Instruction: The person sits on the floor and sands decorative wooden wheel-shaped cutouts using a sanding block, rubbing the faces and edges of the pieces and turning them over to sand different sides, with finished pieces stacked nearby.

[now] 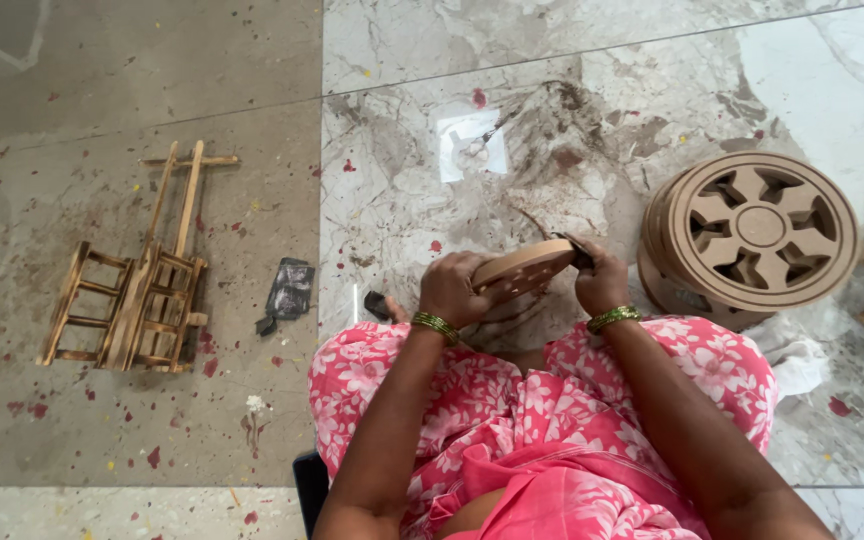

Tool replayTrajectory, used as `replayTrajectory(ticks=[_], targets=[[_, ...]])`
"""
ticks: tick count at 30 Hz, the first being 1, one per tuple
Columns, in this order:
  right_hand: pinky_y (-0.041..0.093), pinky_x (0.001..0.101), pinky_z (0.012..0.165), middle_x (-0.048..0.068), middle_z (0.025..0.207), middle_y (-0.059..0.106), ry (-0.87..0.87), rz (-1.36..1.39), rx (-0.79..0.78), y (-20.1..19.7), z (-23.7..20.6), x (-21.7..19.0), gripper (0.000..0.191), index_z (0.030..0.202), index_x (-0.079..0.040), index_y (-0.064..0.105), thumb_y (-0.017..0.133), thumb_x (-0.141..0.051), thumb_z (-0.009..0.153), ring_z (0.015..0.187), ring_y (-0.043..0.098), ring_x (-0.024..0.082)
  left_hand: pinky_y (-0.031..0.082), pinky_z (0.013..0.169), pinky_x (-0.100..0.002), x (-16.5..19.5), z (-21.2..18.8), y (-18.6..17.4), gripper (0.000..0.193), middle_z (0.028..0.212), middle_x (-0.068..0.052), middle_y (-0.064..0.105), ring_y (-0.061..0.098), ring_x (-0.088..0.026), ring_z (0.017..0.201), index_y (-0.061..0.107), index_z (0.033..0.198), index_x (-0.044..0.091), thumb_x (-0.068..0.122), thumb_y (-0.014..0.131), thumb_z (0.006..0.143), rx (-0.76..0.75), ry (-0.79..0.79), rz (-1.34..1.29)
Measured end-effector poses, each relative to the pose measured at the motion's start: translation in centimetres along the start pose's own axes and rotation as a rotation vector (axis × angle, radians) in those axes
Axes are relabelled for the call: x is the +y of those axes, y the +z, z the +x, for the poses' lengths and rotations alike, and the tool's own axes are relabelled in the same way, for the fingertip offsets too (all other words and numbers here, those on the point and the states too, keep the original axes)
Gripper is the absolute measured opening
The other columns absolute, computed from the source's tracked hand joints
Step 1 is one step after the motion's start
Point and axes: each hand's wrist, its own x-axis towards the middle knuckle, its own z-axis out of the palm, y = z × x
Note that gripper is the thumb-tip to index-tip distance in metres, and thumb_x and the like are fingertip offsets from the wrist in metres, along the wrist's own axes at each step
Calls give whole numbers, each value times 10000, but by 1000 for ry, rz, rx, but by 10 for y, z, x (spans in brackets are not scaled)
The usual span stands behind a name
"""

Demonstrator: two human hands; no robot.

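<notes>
On the floor (132, 60) at far left lies a small wooden cart frame (132, 290) of thin slats, well apart from the person. Just right of it lies a dark scrap of sheet material (290, 290).

The left hand (449, 288) is closed around the left edge of a flat wooden disc (524, 267), held on edge above the lap, near centre. The right hand (600, 280) is closed at the disc's right edge, pinching a small dark piece (580, 254) against it.

Judged from its form, the disc is stiff, light and dry, not slippery. Grip it by the rim on opposite sides; its thin edge may chip.

At far right stands a stack of carved wooden wheels (752, 235), spoke cut-outs facing up.
</notes>
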Motion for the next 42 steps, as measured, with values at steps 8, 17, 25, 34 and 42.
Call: replayTrajectory(ticks=[8,17,25,34,42], targets=[[555,399,746,221,1018,724,-9,97,14,1,-4,-8,528,1311,-199,718,542,89,904,859,741,306,606,722,-401,16,14,13,340,974,-83,755,737,-264,815,774,1074,168,374,704,812,-163,-136,-21],[579,392,1033,97,1358,680,-637,-79,264,-9,-10,-17,473,1344,-178,650,583,74,949,1208,693,277,581,780,-444,56,35,24,257,937,-115,751,727,-310,843,770,959,123,346,694,855,-86,-236,-68],[580,372,989,129,1308,703,-118,-31,126,-12,1,-6,605,1353,-157,676,502,150,861,1156,698,253,558,745,-469,55,28,17,310,926,-110,748,706,-330,816,780,992,145,396,751,813,15,-202,-97],[577,423,1019,131,1355,688,-571,-39,191,-20,-12,-37,571,1303,-130,702,524,150,839,1165,706,305,556,795,-446,56,22,12,258,933,-92,754,714,-304,864,772,946,139,354,732,807,23,-239,-117],[567,405,940,196,1299,668,-189,95,176,-27,-2,-34,591,1339,-89,689,470,166,852,1180,683,323,534,829,-459,58,25,23,316,953,-112,748,708,-311,899,764,1006,108,368,735,829,32,-160,-99]])
